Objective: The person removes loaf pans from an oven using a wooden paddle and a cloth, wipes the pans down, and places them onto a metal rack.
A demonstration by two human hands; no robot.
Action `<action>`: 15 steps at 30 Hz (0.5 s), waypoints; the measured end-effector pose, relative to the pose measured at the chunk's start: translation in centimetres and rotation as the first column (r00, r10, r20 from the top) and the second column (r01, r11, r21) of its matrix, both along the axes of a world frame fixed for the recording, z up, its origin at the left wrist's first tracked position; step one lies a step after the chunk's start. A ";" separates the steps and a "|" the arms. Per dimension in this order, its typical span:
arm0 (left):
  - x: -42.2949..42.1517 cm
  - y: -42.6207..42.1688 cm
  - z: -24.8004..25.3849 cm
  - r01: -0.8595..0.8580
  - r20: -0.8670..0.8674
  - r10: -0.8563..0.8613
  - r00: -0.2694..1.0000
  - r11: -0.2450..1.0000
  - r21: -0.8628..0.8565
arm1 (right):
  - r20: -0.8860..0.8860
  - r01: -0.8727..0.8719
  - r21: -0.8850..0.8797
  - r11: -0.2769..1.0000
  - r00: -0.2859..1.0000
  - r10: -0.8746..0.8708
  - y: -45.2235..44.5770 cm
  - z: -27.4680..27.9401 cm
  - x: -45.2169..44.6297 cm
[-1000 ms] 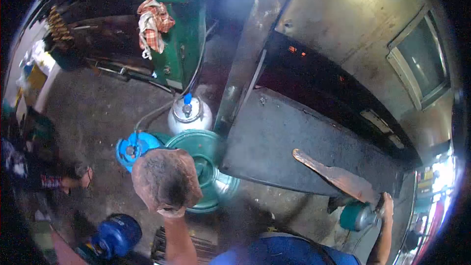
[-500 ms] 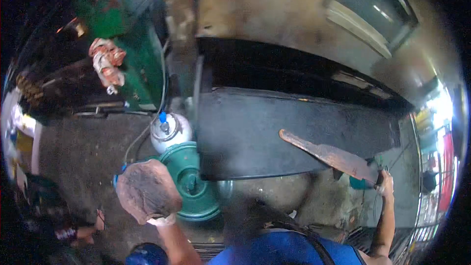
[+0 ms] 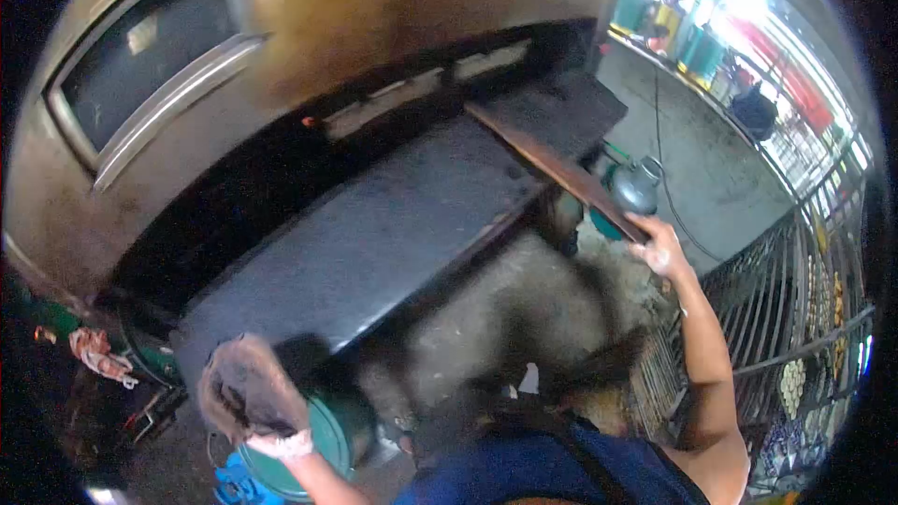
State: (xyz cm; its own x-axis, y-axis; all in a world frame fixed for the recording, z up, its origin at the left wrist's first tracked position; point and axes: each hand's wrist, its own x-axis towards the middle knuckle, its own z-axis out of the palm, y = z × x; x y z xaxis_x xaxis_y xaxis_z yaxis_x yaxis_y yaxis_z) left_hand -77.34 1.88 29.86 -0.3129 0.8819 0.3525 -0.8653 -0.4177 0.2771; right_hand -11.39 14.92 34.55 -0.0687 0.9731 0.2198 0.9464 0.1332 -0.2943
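At the lower left, my left hand point(image 3: 283, 445) holds a brownish, rounded pad with a dark middle point(image 3: 248, 388), its fingers closed round the lower edge. My right hand point(image 3: 660, 245), right of centre, is wrapped round the end of a long flat wooden paddle point(image 3: 561, 168). The paddle reaches up and left over the far part of a dark flat counter point(image 3: 346, 248). The pad is by the counter's near left end, above a green round lid point(image 3: 323, 430).
A metal wall with a framed window point(image 3: 150, 51) rises behind the counter. A grey gas cylinder point(image 3: 636, 185) stands beyond my right hand. Metal racks point(image 3: 786, 290) are at the right. A blue cylinder point(image 3: 245, 484) and a checked cloth point(image 3: 99, 355) are at the left.
The view has swung to the right, bringing the racks and right wall into sight. The paddle now lies edge-on, further over the counter. Both hands keep their hold.
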 end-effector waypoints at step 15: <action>32.3 20.9 5.7 0.229 -0.022 -0.240 0.970 0.947 -0.226 | -0.001 0.167 -0.047 0.985 0.986 -0.167 24.7 1.8 11.7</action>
